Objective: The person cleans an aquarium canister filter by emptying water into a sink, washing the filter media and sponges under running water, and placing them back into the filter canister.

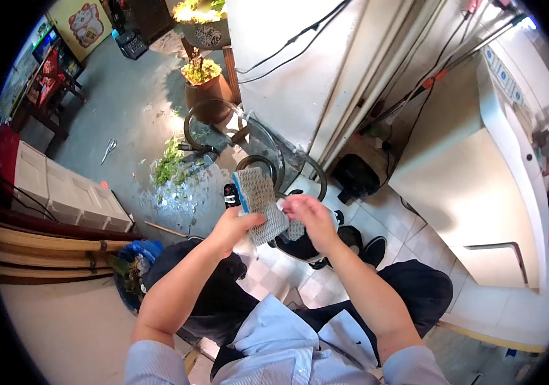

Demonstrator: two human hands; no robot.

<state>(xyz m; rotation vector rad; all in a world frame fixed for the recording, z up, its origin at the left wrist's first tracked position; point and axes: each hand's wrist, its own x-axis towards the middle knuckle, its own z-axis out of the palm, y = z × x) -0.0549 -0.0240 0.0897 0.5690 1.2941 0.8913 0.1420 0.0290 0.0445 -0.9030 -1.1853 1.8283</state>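
A grey mesh pad with a blue edge (256,189) is in my left hand (231,229), thumb across its face and fingers behind. The pad is bent, its lower part folding toward the right. My right hand (311,218) has its fingers drawn together at the pad's right edge, where another bit of grey mesh shows beneath. Its fingertips are slightly blurred. Below my hands sits a dark container with a pale rim (301,251), partly hidden by them. A black bottle-like object (231,195) is just left of the pad.
A coiled hose (191,128) lies ahead, by a potted plant (207,93). Green cuttings (169,164) and scissors (109,150) are on the wet floor. White drawers (62,189) and a blue bag (149,250) are left; a cream cabinet (467,199) and black shoes (374,250) are right.
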